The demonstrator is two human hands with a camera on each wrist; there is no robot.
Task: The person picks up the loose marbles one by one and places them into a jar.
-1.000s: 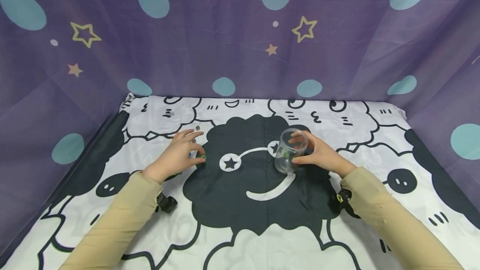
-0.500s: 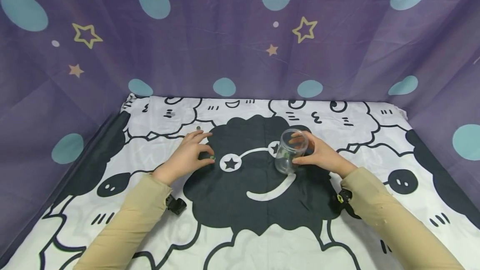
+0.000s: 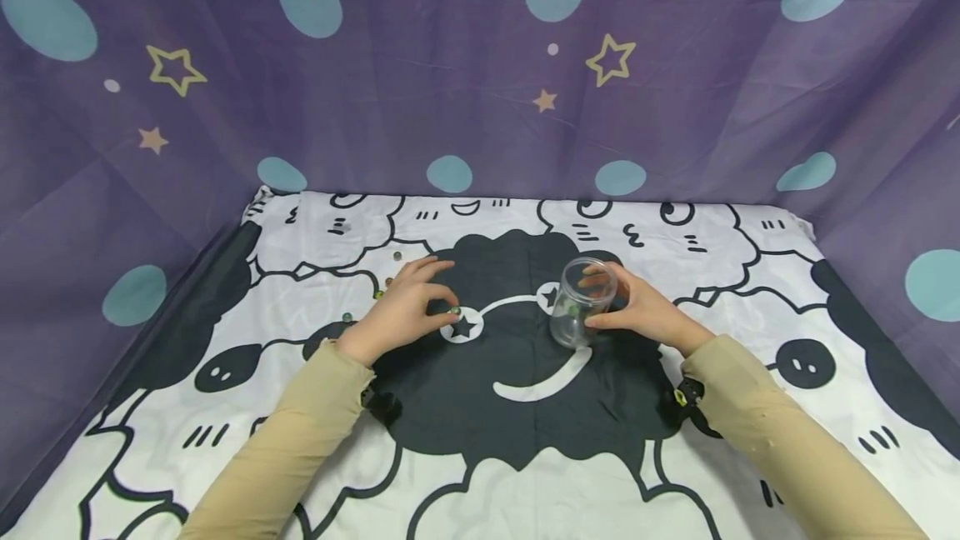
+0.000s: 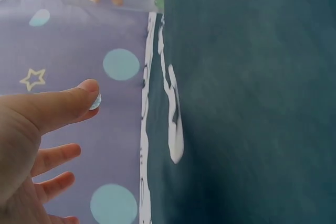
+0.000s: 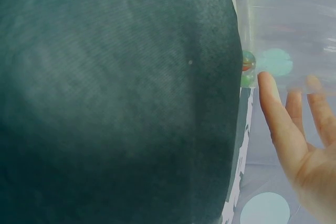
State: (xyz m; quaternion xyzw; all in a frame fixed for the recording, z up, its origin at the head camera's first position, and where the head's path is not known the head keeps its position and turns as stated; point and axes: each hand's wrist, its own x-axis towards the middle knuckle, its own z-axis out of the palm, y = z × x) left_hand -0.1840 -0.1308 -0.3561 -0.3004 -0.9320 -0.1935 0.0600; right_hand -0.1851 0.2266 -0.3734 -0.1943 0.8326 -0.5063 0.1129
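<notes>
Between thumb and forefinger my left hand (image 3: 405,311) pinches a small glass marble (image 3: 456,311); in the left wrist view the marble (image 4: 96,102) shows as a clear, bluish edge, the rest hidden by the fingers. The other fingers of that hand are spread. To its right, my right hand (image 3: 647,307) holds a clear jar (image 3: 570,327) with its mouth facing up, thumb on the near side and fingers behind. A few marbles (image 5: 248,61) lie at the jar's bottom, green and orange among them. The left hand is a short way from the jar, not touching it.
Several loose marbles lie on the patterned cloth behind and left of the left hand, among them a back marble (image 3: 397,256) and a left marble (image 3: 347,317). A purple curtain (image 3: 480,107) rises behind the table and along both sides.
My left hand has moved right, toward the jar, carrying the pinched marble. Marbles it covered on the cloth have come into view. The right hand and jar have stayed put.
</notes>
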